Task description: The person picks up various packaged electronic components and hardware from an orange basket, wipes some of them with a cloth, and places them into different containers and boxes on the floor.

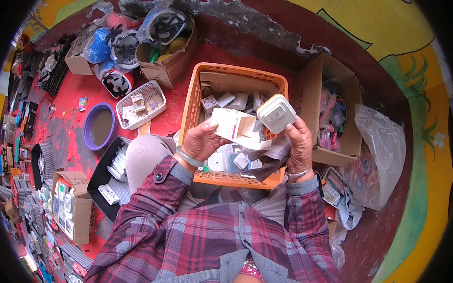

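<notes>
My left hand (200, 142) grips a small white carton (227, 125) with a pink stripe, its end flaps open toward the right. In my right hand (300, 146) is a white square plastic fitting (277, 114) with rounded corners, held tilted beside the carton's open end; its exact kind I cannot tell. A dark grey-brown cloth (274, 158) hangs below the right hand, against its fingers. Both hands are above an orange plastic basket (243, 71) holding small boxes and white fittings, partly hidden by my hands and the cloth.
Right of the basket stands a cardboard box (329, 68) of colourful packets, with a clear plastic bag (384, 155) beside it. At the left are a white basket (147, 112), a purple basin (100, 127) and a black tray (119, 199). Bagged helmets (163, 25) fill boxes behind.
</notes>
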### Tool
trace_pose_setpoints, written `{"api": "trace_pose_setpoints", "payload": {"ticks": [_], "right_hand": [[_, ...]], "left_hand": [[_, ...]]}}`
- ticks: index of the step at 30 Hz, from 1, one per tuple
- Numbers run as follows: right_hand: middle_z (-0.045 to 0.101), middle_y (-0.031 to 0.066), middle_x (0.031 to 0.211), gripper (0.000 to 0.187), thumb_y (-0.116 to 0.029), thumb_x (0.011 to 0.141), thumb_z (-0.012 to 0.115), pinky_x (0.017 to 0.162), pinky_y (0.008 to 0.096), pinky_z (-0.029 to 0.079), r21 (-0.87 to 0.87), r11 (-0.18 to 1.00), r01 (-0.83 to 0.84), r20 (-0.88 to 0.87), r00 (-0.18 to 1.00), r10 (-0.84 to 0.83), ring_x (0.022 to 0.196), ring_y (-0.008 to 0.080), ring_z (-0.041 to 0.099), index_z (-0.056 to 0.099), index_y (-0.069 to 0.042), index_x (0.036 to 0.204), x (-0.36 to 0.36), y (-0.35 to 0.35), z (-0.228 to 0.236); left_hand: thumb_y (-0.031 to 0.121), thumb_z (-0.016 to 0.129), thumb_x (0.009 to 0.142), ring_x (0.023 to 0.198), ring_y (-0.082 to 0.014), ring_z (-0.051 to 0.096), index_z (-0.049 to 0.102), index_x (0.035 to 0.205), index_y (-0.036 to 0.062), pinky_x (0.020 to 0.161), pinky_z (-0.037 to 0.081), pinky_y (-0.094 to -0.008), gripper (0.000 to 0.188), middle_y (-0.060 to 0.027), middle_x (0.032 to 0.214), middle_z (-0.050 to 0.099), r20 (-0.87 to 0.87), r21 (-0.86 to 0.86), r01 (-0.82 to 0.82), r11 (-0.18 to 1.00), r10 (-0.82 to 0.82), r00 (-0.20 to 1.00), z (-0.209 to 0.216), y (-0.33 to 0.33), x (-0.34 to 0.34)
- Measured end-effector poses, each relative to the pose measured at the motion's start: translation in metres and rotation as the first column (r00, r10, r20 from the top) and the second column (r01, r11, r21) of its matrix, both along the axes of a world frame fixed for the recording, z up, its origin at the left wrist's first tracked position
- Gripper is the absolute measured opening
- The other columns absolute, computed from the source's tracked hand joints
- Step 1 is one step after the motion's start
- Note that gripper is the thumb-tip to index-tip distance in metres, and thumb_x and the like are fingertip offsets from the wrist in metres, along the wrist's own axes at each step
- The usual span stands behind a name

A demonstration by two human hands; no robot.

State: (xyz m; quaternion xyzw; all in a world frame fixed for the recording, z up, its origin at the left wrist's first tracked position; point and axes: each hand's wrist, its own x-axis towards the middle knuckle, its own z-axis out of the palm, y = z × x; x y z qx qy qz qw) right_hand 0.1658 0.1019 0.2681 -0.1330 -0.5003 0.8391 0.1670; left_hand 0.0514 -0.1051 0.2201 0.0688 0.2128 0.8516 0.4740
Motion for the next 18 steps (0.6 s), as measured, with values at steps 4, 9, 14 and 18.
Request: {"api": "trace_pose_setpoints", "payload": {"ticks": [4,9,14,18], "right_hand": [[0.061,0.0057,0.103,0.039,-0.014,0.079,0.065,0.085,0.0264,0.044,0.016,1.0,-0.008,-0.006,1.0,0.008,0.092,0.0129,0.057,0.054,0.001,0.114,-0.001,0.0,-0.004],[0.061,0.0051,0.103,0.04,-0.009,0.079,0.065,0.084,0.0256,0.045,0.149,0.988,-0.036,-0.017,0.999,0.039,0.092,0.0123,0.057,0.053,0.001,0.115,0.0,0.0,-0.001],[0.061,0.0034,0.101,0.039,0.0,0.079,0.063,0.081,0.0226,0.045,0.373,0.916,-0.144,0.077,0.989,0.124,0.088,0.0102,0.057,0.052,0.003,0.117,0.005,0.002,-0.008],[0.061,0.0047,0.102,0.037,-0.001,0.079,0.063,0.081,0.023,0.045,0.309,0.946,-0.098,0.049,0.995,0.087,0.087,0.0098,0.057,0.054,0.003,0.114,0.003,-0.003,0.0]], "left_hand": [[0.021,0.061,0.077,0.119,-0.0285,0.046,0.036,0.129,-0.0019,0.102,0.034,-0.0421,0.063,-0.0171,0.127,0.047,-0.047,0.085,0.018,0.996,-0.014,0.999,0.001,0.002,0.0],[0.021,0.058,0.081,0.118,-0.0281,0.047,0.038,0.128,-0.0017,0.099,0.037,-0.0434,0.056,-0.0172,0.127,0.048,0.044,0.13,-0.006,0.991,0.0,0.999,0.001,0.0,0.0],[0.029,0.058,0.082,0.117,-0.0265,0.048,0.042,0.126,0.0009,0.096,0.038,-0.0404,0.055,-0.0151,0.125,0.051,0.002,-0.04,0.006,0.999,-0.006,1.0,-0.009,-0.002,-0.003],[0.034,0.057,0.084,0.108,-0.0233,0.052,0.045,0.123,0.0032,0.091,0.041,-0.0384,0.052,-0.0127,0.118,0.055,0.03,-0.194,-0.04,0.98,0.047,0.998,-0.011,-0.001,-0.002]]}}
